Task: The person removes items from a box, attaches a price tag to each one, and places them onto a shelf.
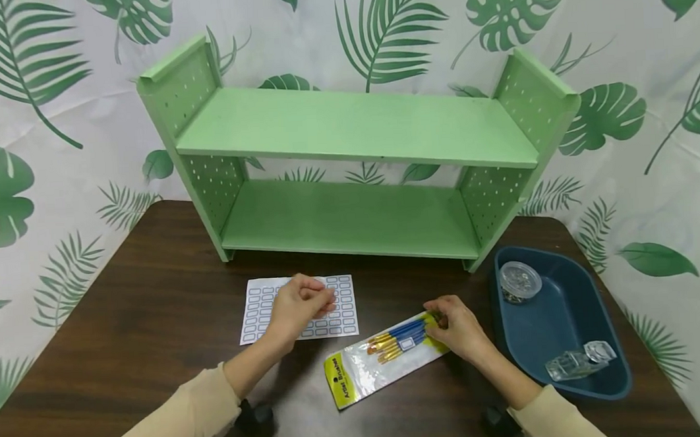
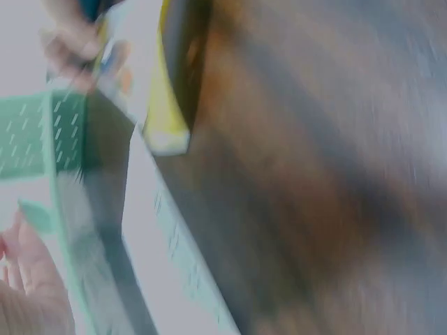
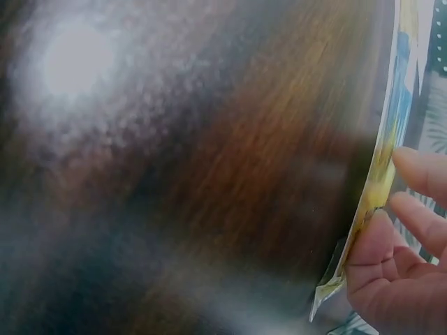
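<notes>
A flat packet of paint brushes (image 1: 387,355) lies aslant on the table, with a yellow "Artist Brushes" end toward the lower left. One small blue-bordered label (image 1: 407,343) is on its front, over the brush handles. At the packet's right end my right hand (image 1: 458,326) pinches the edge; thumb and fingers meet there in the right wrist view. My left hand (image 1: 301,305) hovers over the white label sheet (image 1: 260,315), its fingers loosely bent and nothing visible in them. The left wrist view is blurred, with part of the left hand (image 2: 31,279) at its lower left.
Behind the hands stands a green two-tier shelf (image 1: 350,212) with perforated sides. A dark blue tray (image 1: 560,326) is at the right, holding a round clear tub (image 1: 519,281) of small items and a clear plastic piece (image 1: 580,361). Leaf-patterned cloth hangs behind.
</notes>
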`<state>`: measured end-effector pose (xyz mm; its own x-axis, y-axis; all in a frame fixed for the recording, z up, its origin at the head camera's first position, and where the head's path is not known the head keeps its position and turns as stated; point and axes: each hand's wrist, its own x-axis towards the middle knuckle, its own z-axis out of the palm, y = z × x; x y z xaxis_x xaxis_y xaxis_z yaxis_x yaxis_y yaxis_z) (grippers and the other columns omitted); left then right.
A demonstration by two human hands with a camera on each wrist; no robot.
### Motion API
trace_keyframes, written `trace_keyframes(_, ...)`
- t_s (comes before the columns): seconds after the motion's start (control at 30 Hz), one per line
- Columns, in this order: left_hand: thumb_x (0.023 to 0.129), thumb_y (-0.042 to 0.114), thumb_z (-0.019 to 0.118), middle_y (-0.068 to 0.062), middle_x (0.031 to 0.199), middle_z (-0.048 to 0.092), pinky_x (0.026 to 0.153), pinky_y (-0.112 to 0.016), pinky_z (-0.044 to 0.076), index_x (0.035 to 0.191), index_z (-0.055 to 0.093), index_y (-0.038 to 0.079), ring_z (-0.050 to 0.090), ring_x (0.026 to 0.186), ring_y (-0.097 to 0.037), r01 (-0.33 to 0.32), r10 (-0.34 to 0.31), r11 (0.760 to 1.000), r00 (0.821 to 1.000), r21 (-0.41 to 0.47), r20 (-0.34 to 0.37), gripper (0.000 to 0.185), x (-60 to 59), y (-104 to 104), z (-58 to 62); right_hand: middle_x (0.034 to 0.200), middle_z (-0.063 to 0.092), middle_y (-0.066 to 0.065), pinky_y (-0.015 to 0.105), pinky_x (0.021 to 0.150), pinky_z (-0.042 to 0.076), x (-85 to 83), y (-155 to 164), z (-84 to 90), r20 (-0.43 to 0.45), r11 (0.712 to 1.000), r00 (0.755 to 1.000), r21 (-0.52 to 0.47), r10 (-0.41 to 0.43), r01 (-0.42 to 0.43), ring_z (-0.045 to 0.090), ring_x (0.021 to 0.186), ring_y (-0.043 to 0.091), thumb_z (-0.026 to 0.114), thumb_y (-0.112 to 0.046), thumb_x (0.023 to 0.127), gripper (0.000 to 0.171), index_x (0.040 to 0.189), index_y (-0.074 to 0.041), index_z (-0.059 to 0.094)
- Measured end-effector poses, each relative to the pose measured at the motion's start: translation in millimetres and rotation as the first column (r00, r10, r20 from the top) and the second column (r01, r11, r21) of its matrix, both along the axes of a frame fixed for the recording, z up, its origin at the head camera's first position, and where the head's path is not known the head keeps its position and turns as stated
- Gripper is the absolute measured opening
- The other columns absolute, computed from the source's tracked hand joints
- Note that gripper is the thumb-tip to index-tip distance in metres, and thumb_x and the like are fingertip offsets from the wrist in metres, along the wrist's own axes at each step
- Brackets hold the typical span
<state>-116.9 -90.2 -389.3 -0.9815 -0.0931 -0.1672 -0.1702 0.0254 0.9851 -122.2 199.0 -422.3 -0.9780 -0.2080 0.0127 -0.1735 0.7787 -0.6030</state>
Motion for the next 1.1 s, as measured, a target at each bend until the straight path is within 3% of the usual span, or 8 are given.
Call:
trace_keyframes(0.1, 0.09, 0.007, 0.068, 0.003, 0.078, 0.069, 0.075, -0.025, 0.059, 0.104, 0.054, -0.001, 0.067, 0.067, -0.001, -0.147, 0.147, 0.989, 0.986, -0.001, -0.085, 0.021, -8.7, -31, 12.6, 0.118, 0.058, 0.024, 0.034, 0.073, 0.051, -1.0, -1, -0.2, -0.001, 1.0, 1.0, 0.02, 0.02, -0.02, 0.06, 0.084, 0.022, 0.075, 0.004, 0.077, 0.035, 0.111, 0.003, 0.068)
trace_keyframes(0.17, 0.091, 0.007, 0.068, 0.011, 0.075, 0.064, 0.072, -0.017, 0.057, 0.103, 0.054, 0.003, 0.064, 0.067, 0.002, -0.272, 0.277, 0.961, 0.948, 0.048, -0.16, 0.019, -16.5, -52, 19.5, 0.116, 0.058, 0.022, 0.032, 0.072, 0.05, -2.0, -1, 0.0, 0.002, 0.999, 1.0, 0.036, 0.019, -0.02, 0.059, 0.085, 0.022, 0.075, 0.004, 0.077, 0.033, 0.109, 0.003, 0.069)
trace_keyframes(0.33, 0.088, 0.003, 0.069, 0.013, 0.079, 0.057, 0.068, -0.008, 0.047, 0.093, 0.054, 0.018, 0.055, 0.074, 0.001, -0.532, 0.566, 0.824, 0.758, 0.195, -0.326, 0.021, -37.7, -100, 33.7, 0.11, 0.058, 0.019, 0.036, 0.075, 0.048, -4.4, -3, 2.6, 0.034, 0.997, 0.999, 0.077, 0.009, -0.012, 0.056, 0.088, 0.023, 0.074, 0.003, 0.078, 0.027, 0.105, 0.0, 0.069)
trace_keyframes(0.4, 0.087, 0.004, 0.069, 0.011, 0.084, 0.055, 0.069, -0.008, 0.044, 0.093, 0.053, 0.022, 0.052, 0.078, -0.001, -0.584, 0.615, 0.786, 0.706, 0.201, -0.352, 0.025, -44.7, -115, 38.2, 0.107, 0.057, 0.018, 0.039, 0.077, 0.048, -4.8, -3, 3.8, 0.051, 0.996, 0.999, 0.088, 0.003, -0.008, 0.055, 0.088, 0.024, 0.073, 0.003, 0.079, 0.024, 0.102, -0.002, 0.069)
trace_keyframes(0.43, 0.087, 0.004, 0.069, 0.01, 0.087, 0.053, 0.071, -0.008, 0.044, 0.094, 0.053, 0.023, 0.052, 0.08, -0.002, -0.598, 0.628, 0.775, 0.692, 0.204, -0.356, 0.026, -47.8, -121, 40.2, 0.106, 0.057, 0.017, 0.041, 0.078, 0.048, -4.9, -3, 4.4, 0.057, 0.996, 0.998, 0.091, 0.001, -0.007, 0.054, 0.089, 0.024, 0.074, 0.002, 0.079, 0.022, 0.1, -0.002, 0.069)
trace_keyframes(0.53, 0.087, 0.005, 0.069, 0.01, 0.093, 0.051, 0.075, -0.009, 0.044, 0.101, 0.054, 0.023, 0.051, 0.085, -0.002, -0.605, 0.629, 0.773, 0.694, 0.188, -0.35, 0.028, -56.0, -135, 45.8, 0.099, 0.057, 0.014, 0.041, 0.078, 0.047, -5.2, -3, 5.2, 0.048, 0.995, 0.999, 0.1, 0.009, -0.013, 0.053, 0.087, 0.024, 0.074, 0.002, 0.078, 0.018, 0.093, -0.004, 0.068)
trace_keyframes(0.83, 0.089, 0.018, 0.07, 0.018, 0.108, 0.057, 0.093, -0.015, 0.046, 0.134, 0.057, 0.013, 0.054, 0.104, 0.002, -0.568, 0.537, 0.822, 0.796, -0.037, -0.28, 0.047, -70.1, -152, 53.7, 0.091, 0.056, 0.009, 0.033, 0.072, 0.046, -7.8, -4, 5.9, 0.023, 0.992, 0.999, 0.121, 0.04, -0.043, 0.052, 0.08, 0.019, 0.077, 0.002, 0.076, 0.016, 0.083, -0.006, 0.066)
trace_keyframes(1.1, 0.089, 0.018, 0.071, -0.002, 0.13, 0.066, 0.09, -0.013, 0.051, 0.131, 0.062, 0.012, 0.062, 0.104, 0.001, -0.552, 0.515, 0.831, 0.811, -0.069, -0.278, 0.043, -80.9, -150, 53.5, 0.087, 0.057, 0.006, 0.027, 0.067, 0.042, -13.8, -3, 9.0, 0.075, 0.989, 0.995, 0.127, 0.073, -0.082, 0.05, 0.076, 0.016, 0.078, 0.001, 0.077, 0.018, 0.082, -0.008, 0.062)
